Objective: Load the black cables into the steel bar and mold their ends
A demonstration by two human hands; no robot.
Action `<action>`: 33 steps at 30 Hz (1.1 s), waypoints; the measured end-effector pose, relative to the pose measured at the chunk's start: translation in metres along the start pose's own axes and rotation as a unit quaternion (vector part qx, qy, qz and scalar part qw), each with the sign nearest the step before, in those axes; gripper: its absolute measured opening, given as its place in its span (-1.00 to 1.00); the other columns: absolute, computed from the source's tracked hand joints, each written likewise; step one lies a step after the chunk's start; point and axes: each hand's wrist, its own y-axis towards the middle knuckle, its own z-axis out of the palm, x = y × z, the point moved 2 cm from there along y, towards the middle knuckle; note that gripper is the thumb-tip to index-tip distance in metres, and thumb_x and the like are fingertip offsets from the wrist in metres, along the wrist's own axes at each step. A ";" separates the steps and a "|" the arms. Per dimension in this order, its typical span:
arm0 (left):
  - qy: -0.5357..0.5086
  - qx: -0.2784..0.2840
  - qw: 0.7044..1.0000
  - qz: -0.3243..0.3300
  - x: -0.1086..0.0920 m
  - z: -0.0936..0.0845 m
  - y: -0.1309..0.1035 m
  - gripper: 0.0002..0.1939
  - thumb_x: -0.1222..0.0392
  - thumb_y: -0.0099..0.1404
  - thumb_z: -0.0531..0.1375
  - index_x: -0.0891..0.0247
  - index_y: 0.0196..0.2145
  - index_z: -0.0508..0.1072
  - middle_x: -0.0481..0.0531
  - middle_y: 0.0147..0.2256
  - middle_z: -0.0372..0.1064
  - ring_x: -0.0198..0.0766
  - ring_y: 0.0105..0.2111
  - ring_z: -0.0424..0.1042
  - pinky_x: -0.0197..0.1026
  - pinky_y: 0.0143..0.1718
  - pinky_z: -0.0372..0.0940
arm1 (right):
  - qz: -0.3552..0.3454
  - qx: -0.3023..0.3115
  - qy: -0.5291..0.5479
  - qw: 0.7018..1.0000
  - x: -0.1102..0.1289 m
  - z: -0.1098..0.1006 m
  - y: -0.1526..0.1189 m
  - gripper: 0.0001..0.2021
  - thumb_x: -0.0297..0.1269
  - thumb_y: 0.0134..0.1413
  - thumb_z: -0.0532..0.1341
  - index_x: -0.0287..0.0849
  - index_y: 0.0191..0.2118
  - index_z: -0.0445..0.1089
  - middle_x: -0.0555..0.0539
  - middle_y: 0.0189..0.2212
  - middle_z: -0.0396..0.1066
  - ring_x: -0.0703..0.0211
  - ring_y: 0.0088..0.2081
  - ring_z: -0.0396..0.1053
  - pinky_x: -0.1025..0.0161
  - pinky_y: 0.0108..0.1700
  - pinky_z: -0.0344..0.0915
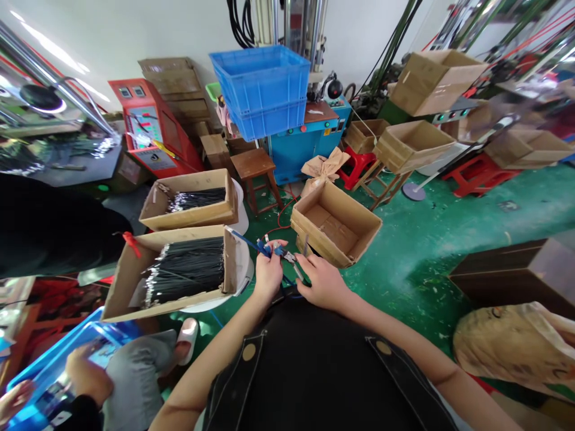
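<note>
My left hand [268, 275] is closed around blue cables with blue connector ends [264, 248], held up in front of my apron. In my right hand [326, 284] is a small pair of cutting pliers [296, 269], its jaws right at one of the blue pieces. The tips of the pliers and the blue piece are too small to tell whether they touch. To the left, a cardboard box [231, 263] full of black cables [188, 272] stands close to my left hand. Beyond my right hand is an open cardboard box [375, 230] with brown cardboard showing inside.
A second box [197, 219] of black cables stands behind the first. Farther back are a wooden stool [254, 164], stacked blue crates [265, 114] and a red machine [157, 129]. A co-worker's hand [87, 371] is over a blue bin [36, 383] at the lower left.
</note>
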 end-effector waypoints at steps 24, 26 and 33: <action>-0.193 0.196 0.951 -0.141 -0.031 -0.050 -0.015 -0.44 0.02 -0.07 0.43 0.41 -0.15 0.53 0.02 -0.45 0.33 -0.55 -0.66 -0.03 -0.29 -0.64 -0.35 | 0.158 0.115 0.371 0.908 -0.074 0.033 0.002 -0.18 0.16 -0.14 0.23 -0.24 0.21 0.24 -0.29 0.08 0.36 -0.27 0.13 0.28 -0.07 0.19 0.18; -0.174 0.177 0.960 -0.133 -0.032 -0.056 -0.016 -0.38 0.00 -0.09 0.44 0.40 -0.10 0.53 0.01 -0.46 0.32 -0.55 -0.66 -0.04 -0.28 -0.63 -0.33 | 0.147 0.137 0.385 0.901 -0.061 0.034 0.005 -0.17 0.19 -0.14 0.22 -0.25 0.21 0.25 -0.30 0.09 0.35 -0.29 0.13 0.28 -0.09 0.19 0.18; 0.028 0.040 0.999 -0.011 -0.032 -0.082 -0.016 -0.40 -0.15 0.10 0.29 0.34 -0.03 0.50 -0.03 -0.46 0.34 -0.49 -0.62 -0.02 -0.32 -0.59 -0.13 | -0.022 0.199 0.324 0.925 0.001 0.013 0.016 -0.16 -0.01 -0.09 0.23 -0.28 0.30 0.09 -0.25 0.29 0.04 -0.17 0.30 0.00 -0.06 0.31 -0.08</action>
